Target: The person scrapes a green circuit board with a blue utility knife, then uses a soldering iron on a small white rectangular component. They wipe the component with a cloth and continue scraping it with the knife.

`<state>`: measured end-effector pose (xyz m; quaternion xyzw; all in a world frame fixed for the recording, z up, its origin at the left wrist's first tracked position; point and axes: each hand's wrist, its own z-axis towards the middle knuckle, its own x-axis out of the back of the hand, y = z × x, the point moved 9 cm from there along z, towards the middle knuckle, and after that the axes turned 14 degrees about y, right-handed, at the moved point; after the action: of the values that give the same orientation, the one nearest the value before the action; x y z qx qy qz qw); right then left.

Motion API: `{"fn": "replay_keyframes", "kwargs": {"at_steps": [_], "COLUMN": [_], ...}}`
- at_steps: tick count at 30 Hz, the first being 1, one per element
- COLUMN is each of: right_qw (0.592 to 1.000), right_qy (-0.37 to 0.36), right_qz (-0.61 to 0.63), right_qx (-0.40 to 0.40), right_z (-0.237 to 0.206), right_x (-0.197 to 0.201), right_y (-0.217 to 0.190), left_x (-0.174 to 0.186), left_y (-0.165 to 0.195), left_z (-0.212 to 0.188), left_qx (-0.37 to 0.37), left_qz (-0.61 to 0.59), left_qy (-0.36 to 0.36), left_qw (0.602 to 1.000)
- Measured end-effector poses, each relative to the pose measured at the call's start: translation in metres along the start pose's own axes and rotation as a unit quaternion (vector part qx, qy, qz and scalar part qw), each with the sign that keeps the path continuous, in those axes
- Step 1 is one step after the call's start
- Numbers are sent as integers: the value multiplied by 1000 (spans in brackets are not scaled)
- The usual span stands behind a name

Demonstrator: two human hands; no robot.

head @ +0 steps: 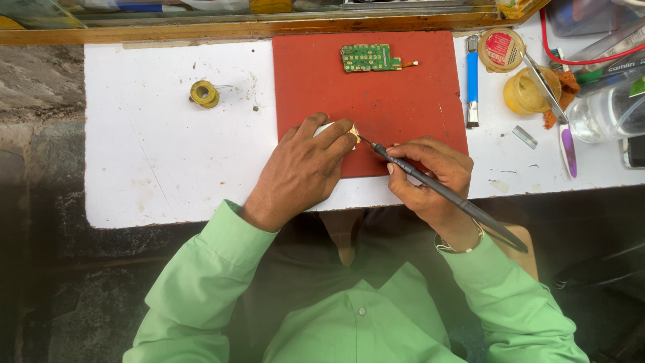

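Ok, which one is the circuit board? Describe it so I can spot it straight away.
Start at the red mat in the middle of the white worktop. Near the mat's far edge, away from the hands, lies the green circuit board, flat and untouched. It is the only green thing on the mat, dotted with rows of gold pads, with a short orange ribbon tail at its right end.

A small electronics repair bench.

A white tabletop (168, 154) carries a red work mat (403, 101) with a green circuit board (366, 58) lying on it. A yellow spool of solder wire (204, 93) sits to one side; on the other are a blue-handled brush (472, 81), open paste tins (500, 48), tweezers (544, 86) and a clear bottle (608, 111).
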<state>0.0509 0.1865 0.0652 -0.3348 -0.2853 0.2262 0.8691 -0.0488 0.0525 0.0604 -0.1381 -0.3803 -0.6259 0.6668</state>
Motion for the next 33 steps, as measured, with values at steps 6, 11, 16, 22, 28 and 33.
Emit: {"fn": "replay_keyframes", "kwargs": {"at_steps": [6, 11, 16, 22, 28, 33], "right_qw": [1000, 1000, 1000, 1000, 1000, 1000], "right_qy": [-2, -3, -4, -1, 3, 6], "right_qz": [-1, 9, 9, 14, 14, 22], "right_qx": [6, -1, -12, -5, -1, 4], "right_z": [-2, -3, -5, -6, -7, -8], "right_x": [1, 1, 2, 2, 3, 3], "right_y": [1, 2, 4, 3, 2, 0], "left_x": [0, -1, -2, -1, -1, 0], "left_y": [0, 0, -1, -1, 0, 0], "left_z": [0, -1, 0, -1, 0, 0], "left_qx": [1, 0, -1, -1, -2, -5], "left_qz": [1, 1, 0, 1, 0, -3], "left_qy": [-1, 2, 2, 2, 2, 3], "left_qw": [1000, 1000, 1000, 1000, 1000, 1000]}}
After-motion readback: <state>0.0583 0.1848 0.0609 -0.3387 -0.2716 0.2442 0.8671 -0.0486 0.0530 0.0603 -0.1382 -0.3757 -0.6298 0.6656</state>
